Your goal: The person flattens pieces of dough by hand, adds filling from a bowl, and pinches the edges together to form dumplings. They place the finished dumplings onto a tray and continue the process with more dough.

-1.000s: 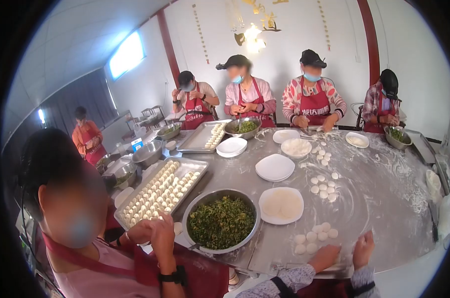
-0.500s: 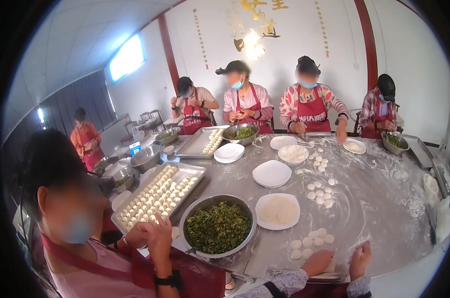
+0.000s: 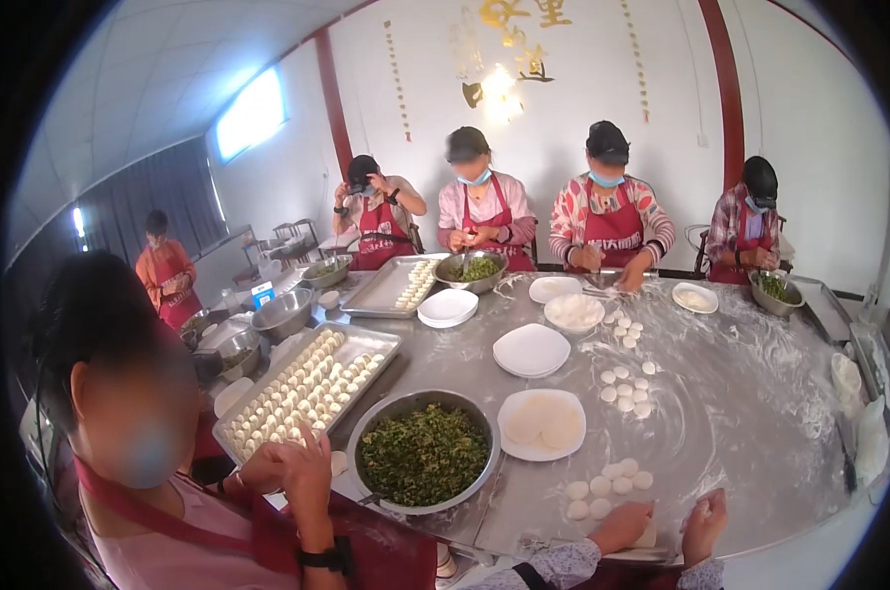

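Observation:
At the near edge of the metal table, my left hand (image 3: 623,526) is closed, its fingers curled down beside a pale piece of dough (image 3: 647,536). My right hand (image 3: 703,526) is closed too, just to the right, with the fingers bent inward. What either hand grips is hidden by the fingers. Several small round dough pieces (image 3: 602,487) lie just beyond my left hand. Farther off, a white plate (image 3: 509,438) carries flat round wrappers (image 3: 545,421).
A steel bowl (image 3: 491,470) of chopped green filling stands left of the plate. Behind it is a tray (image 3: 391,344) of dumplings. A co-worker (image 3: 160,531) sits close at left. Others work across the floury table (image 3: 740,413), where stacked plates (image 3: 531,351) and more dough pieces (image 3: 627,390) lie.
The view has shifted slightly. Across the table, a co-worker's hand has moved from a plate back to the tabletop. Another co-worker has raised both hands to a cap. My hands stay close together.

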The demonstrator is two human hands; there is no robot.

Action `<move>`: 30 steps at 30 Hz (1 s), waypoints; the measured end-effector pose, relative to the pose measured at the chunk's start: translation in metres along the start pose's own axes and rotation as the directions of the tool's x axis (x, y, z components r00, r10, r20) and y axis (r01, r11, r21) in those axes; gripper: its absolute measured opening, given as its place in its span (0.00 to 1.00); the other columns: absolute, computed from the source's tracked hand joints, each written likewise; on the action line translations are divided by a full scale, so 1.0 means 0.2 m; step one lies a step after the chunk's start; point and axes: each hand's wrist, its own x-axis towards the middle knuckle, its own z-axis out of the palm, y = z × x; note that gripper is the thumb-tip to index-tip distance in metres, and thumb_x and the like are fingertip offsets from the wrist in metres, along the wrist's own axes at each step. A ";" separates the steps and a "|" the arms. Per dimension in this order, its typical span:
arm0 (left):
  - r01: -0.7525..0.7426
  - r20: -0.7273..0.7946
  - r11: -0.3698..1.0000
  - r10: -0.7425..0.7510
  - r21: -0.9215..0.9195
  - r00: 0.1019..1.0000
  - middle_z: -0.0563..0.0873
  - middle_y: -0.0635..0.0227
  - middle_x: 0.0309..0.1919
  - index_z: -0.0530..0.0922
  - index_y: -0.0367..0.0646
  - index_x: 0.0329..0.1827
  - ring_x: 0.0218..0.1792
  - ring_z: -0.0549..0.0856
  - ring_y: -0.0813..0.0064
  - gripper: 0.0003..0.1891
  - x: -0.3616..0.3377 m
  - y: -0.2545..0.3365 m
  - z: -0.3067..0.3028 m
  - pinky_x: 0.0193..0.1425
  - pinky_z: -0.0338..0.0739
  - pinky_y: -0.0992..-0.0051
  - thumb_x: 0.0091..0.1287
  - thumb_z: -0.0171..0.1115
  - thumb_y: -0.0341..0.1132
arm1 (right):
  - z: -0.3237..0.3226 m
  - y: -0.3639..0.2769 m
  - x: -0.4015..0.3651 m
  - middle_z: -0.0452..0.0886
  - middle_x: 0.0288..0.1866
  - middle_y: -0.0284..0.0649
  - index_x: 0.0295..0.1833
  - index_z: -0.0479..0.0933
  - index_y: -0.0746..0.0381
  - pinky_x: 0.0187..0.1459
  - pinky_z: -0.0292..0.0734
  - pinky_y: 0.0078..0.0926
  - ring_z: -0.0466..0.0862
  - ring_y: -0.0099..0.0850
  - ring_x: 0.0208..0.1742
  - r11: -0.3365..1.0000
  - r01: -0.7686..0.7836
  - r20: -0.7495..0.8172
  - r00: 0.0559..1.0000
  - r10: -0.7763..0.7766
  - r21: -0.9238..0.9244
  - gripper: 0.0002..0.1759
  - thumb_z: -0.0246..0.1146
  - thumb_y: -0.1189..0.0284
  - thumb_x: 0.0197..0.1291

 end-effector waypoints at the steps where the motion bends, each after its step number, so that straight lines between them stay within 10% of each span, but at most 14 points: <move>1: 0.060 0.039 0.998 -0.060 0.002 0.997 0.81 0.50 0.30 0.73 0.39 0.38 0.35 0.80 0.48 0.08 -0.01 0.01 0.00 0.37 0.72 0.53 0.60 0.48 0.32 | 0.02 0.01 0.02 0.69 0.18 0.50 0.28 0.64 0.65 0.24 0.65 0.39 0.74 0.44 0.21 1.000 -0.016 0.000 1.000 0.016 -0.004 0.03 0.49 0.77 0.52; 7: -0.003 -0.091 0.998 -0.002 -0.056 0.996 0.81 0.51 0.27 0.73 0.40 0.35 0.34 0.80 0.49 0.07 0.02 0.13 0.03 0.37 0.71 0.53 0.60 0.50 0.33 | 0.21 0.05 0.24 0.69 0.17 0.51 0.29 0.64 0.66 0.23 0.63 0.38 0.71 0.45 0.19 0.918 0.325 -0.058 0.936 -0.346 -0.227 0.02 0.50 0.79 0.51; 11: -0.055 0.021 0.998 0.055 0.023 0.998 0.81 0.51 0.27 0.72 0.40 0.35 0.33 0.80 0.49 0.06 0.01 0.02 0.02 0.37 0.71 0.53 0.60 0.50 0.33 | 0.06 0.01 0.09 0.65 0.16 0.47 0.28 0.64 0.66 0.22 0.64 0.36 0.71 0.36 0.17 0.937 0.259 -0.088 0.954 -0.286 -0.235 0.01 0.48 0.79 0.50; 13: 0.016 0.021 1.000 -0.015 -0.021 1.000 0.80 0.51 0.27 0.72 0.40 0.36 0.33 0.79 0.49 0.07 -0.01 0.01 -0.01 0.37 0.71 0.53 0.61 0.49 0.33 | 0.01 0.03 0.01 0.64 0.16 0.46 0.28 0.64 0.65 0.21 0.64 0.35 0.72 0.32 0.18 1.000 0.015 -0.016 1.000 -0.015 0.024 0.01 0.47 0.79 0.50; 17: 0.050 0.021 0.994 -0.049 -0.093 0.999 0.80 0.52 0.27 0.72 0.39 0.36 0.33 0.79 0.49 0.07 -0.02 0.07 0.01 0.37 0.71 0.53 0.61 0.49 0.33 | 0.12 0.07 0.15 0.65 0.15 0.46 0.27 0.63 0.66 0.22 0.64 0.34 0.73 0.34 0.19 0.935 0.277 -0.063 0.953 -0.298 -0.223 0.03 0.48 0.79 0.51; 23: 0.009 0.066 0.999 -0.011 0.032 0.998 0.81 0.49 0.29 0.73 0.41 0.39 0.36 0.80 0.51 0.08 0.01 0.04 0.03 0.40 0.72 0.54 0.61 0.49 0.33 | 0.11 0.02 0.14 0.67 0.17 0.45 0.27 0.64 0.66 0.23 0.64 0.34 0.70 0.35 0.18 0.965 0.194 -0.042 0.978 -0.204 -0.176 0.03 0.48 0.79 0.51; 27: -0.286 -0.098 0.944 0.304 0.163 0.948 0.79 0.48 0.37 0.73 0.35 0.45 0.44 0.78 0.52 0.13 -0.08 -0.22 0.08 0.49 0.71 0.58 0.60 0.46 0.30 | -0.03 0.13 -0.01 0.68 0.18 0.43 0.27 0.66 0.65 0.23 0.65 0.33 0.69 0.32 0.19 0.972 0.209 -0.024 0.977 -0.213 -0.108 0.03 0.48 0.78 0.50; 29: -0.125 -0.059 0.986 0.132 0.109 0.990 0.79 0.47 0.38 0.73 0.34 0.44 0.43 0.78 0.50 0.12 -0.07 -0.19 0.03 0.48 0.72 0.58 0.60 0.46 0.28 | -0.01 0.03 0.00 0.71 0.20 0.43 0.29 0.68 0.66 0.25 0.66 0.33 0.72 0.36 0.21 0.972 0.200 -0.013 0.979 -0.203 -0.126 0.05 0.49 0.76 0.50; 30: 0.032 0.177 0.991 -0.055 0.132 0.983 0.79 0.47 0.39 0.73 0.36 0.43 0.43 0.78 0.49 0.11 -0.04 -0.06 -0.08 0.47 0.71 0.57 0.60 0.48 0.30 | 0.01 0.05 0.05 0.73 0.23 0.46 0.30 0.69 0.66 0.26 0.67 0.35 0.74 0.41 0.23 0.838 0.498 0.010 0.861 -0.509 -0.222 0.07 0.49 0.74 0.51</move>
